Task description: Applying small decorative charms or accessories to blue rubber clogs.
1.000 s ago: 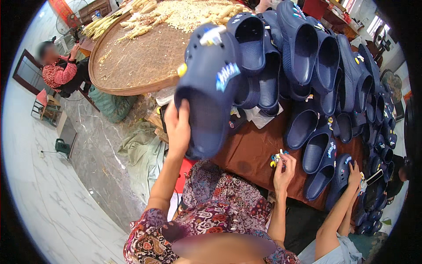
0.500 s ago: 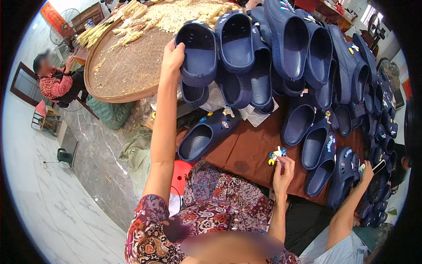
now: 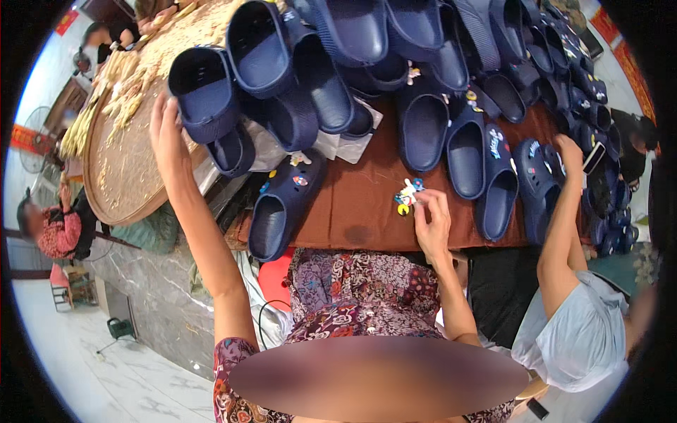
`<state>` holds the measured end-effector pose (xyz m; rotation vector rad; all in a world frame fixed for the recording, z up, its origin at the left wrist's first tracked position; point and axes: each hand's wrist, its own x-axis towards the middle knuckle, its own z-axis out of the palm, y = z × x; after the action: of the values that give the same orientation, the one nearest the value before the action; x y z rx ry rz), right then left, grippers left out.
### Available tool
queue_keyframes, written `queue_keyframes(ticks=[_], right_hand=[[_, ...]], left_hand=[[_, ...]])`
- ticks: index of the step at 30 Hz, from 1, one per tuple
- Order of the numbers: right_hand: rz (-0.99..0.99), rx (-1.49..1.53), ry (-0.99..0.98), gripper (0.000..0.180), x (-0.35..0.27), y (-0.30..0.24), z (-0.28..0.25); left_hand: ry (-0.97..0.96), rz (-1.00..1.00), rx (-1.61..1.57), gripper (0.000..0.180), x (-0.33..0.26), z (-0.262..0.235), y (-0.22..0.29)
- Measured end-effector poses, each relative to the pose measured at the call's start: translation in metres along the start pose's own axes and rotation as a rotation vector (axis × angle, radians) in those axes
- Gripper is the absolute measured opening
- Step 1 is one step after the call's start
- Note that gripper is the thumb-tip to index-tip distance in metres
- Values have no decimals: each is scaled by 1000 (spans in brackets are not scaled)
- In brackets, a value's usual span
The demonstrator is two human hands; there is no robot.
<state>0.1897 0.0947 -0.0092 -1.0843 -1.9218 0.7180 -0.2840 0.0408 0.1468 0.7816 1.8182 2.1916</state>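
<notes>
My left hand (image 3: 169, 141) is raised at the left end of a pile of navy foam clogs, fingers stretched out and open. Its fingertips are right beside the outer edge of a clog (image 3: 204, 95) resting on the pile; whether they touch it I cannot tell. In my right hand (image 3: 433, 227), thumb and fingers pinch a small bunch of colourful shoe charms (image 3: 407, 196), white, blue and yellow, over the brown cloth (image 3: 360, 204). A single clog with charms on its upper (image 3: 285, 204) lies at the table's near edge, between my hands.
Other clogs (image 3: 465, 155) stand in rows on the right. A co-worker's hand (image 3: 570, 158) reaches among them, near a phone (image 3: 594, 158). A wide woven tray (image 3: 127, 169) with corn lies at the left. Beneath the table edge is a red stool (image 3: 275, 278).
My left hand has loosened from the clog at the pile's left end, its fingers now straightened. My right hand still pinches the charms. The whole view has swung, shifting the table leftward and upward.
</notes>
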Motion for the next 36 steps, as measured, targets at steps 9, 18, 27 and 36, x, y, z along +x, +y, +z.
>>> queue_keyframes(ticks=[9,18,27,36], right_hand=[[-12,-338,293,35,72,18,-29],[-53,-195,290,43,137,4,-14],[-259,-418,314,76,199,-15,22],[-257,-593,331,66,208,-13,41]], left_hand=[[-49,572,278,22,-206,66,-7],[-772,114,297,63,-265,184,-104],[-800,87,435,84,-249,241,-133],[-893,-62,503,84,-245,247,-140]])
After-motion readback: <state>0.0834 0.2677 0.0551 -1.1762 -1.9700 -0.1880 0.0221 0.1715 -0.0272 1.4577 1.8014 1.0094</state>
